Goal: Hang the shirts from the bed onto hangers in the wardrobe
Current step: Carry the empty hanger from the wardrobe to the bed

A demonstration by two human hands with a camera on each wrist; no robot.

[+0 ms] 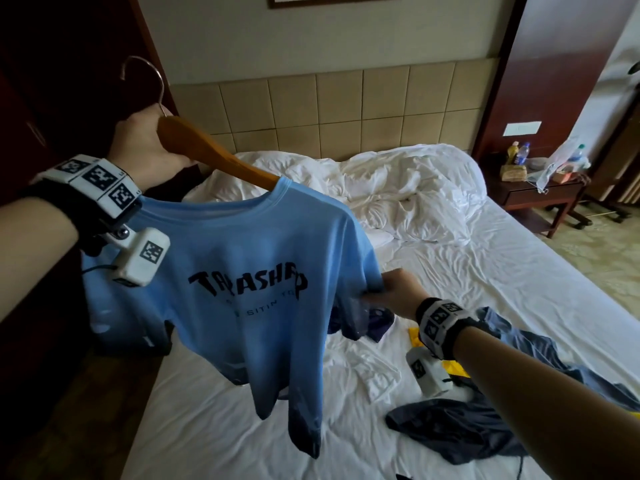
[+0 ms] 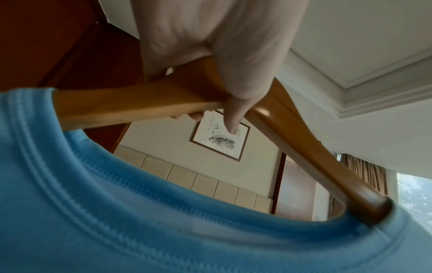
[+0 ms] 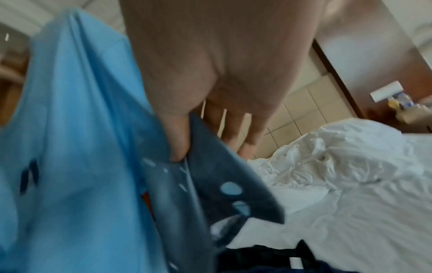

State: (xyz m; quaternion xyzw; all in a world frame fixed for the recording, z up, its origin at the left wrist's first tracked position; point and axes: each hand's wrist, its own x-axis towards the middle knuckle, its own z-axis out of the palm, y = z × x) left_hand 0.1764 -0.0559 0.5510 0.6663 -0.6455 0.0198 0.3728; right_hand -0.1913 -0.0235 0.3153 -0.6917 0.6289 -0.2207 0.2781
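Observation:
A light blue T-shirt (image 1: 249, 282) with black lettering hangs on a wooden hanger (image 1: 214, 155) held up over the bed's left side. My left hand (image 1: 149, 147) grips the hanger (image 2: 140, 105) at its middle, just under the metal hook (image 1: 145, 72); both hanger arms run into the shirt's collar (image 2: 117, 188). My right hand (image 1: 394, 289) pinches the shirt's right sleeve (image 3: 210, 184), thumb against the dark sleeve edge, other fingers straight behind it. More shirts lie on the bed: a grey-blue one (image 1: 485, 420) and a yellow one (image 1: 436, 351) beneath my right forearm.
The bed (image 1: 450, 271) has white sheets and a crumpled duvet (image 1: 398, 192) near the padded headboard (image 1: 311, 109). Dark wooden panelling (image 1: 52, 81) stands at the left. A nightstand (image 1: 540, 192) with bottles sits at the right.

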